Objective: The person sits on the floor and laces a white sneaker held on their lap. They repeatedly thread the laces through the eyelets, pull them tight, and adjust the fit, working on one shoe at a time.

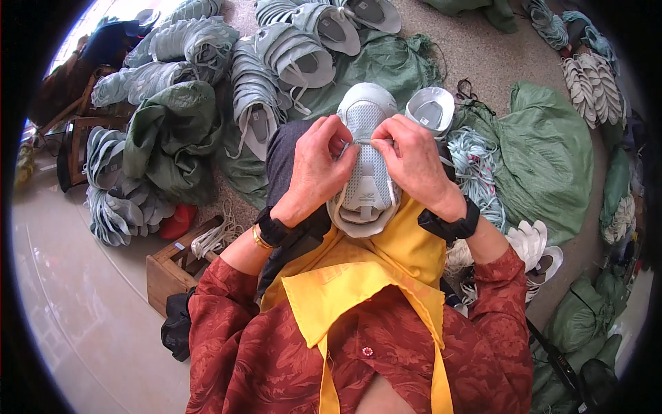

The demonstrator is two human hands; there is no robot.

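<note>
Smooth, glossy flooring was bordered at the far left by overlapping, curled layers of grey-blue uppers, and a crumpled dark green sack was heaped beside them. Below, a square-edged wooden frame was topped by stringy white cords. By the left hand, a thin pale lace was pinched between thumb and curled forefinger; whether its other fingers were gripping anything could not be told. In the middle, above the lap and soft yellow apron, a pale grey shoe upper was held, finely perforated and rounded at its ends. The lace was also pinched by the right hand, its fingers bent inward. Farther right, a loose pale upper, tangled light-blue cords and a wrinkled green bag were gathered.

The held upper's long axis was directed away from the body, its toe pointed outward and its collar turned toward the apron.

On the left, the frame's corner was set well apart from the fingers; between the wrists, the collar's curved edge was left uncovered; on the right, clearance was narrowed by the loose upper near the knuckles.
</note>
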